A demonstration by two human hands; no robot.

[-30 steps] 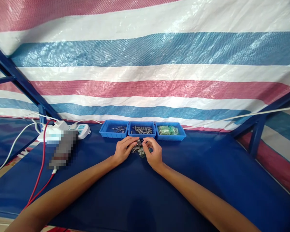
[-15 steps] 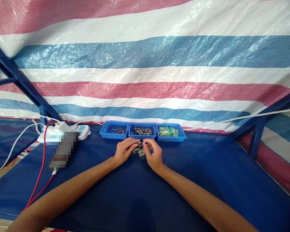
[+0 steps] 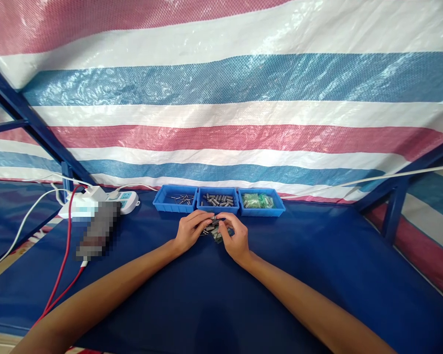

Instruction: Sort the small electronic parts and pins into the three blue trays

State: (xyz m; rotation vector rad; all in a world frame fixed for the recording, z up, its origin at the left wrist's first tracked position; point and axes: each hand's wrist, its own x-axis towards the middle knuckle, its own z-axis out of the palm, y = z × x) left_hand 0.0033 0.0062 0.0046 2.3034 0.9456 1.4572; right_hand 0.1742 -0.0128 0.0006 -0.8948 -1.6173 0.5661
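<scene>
My left hand (image 3: 190,232) is closed in a pinch, thumb and index finger on a small grey metal piece (image 3: 214,219). From the other side my right hand (image 3: 237,237) pinches at the same piece, its fingertips almost meeting the left ones. The fingers cover much of the piece, so its exact kind is hidden. Under and between the hands lies a small pile of loose metal pieces and greenish packets (image 3: 217,234) on the blue table (image 3: 177,305).
Three blue bins stand behind the hands: the left bin (image 3: 173,207) holds thin metal pins, the middle bin (image 3: 217,210) short metal cylinders, the right bin (image 3: 263,213) green packets. On the left are a white power strip (image 3: 130,202), a blurred dark device (image 3: 99,228) and a red cable (image 3: 62,269).
My right fingertips have shifted slightly left, closer to the left ones and over the small piece. The left hand has barely moved.
</scene>
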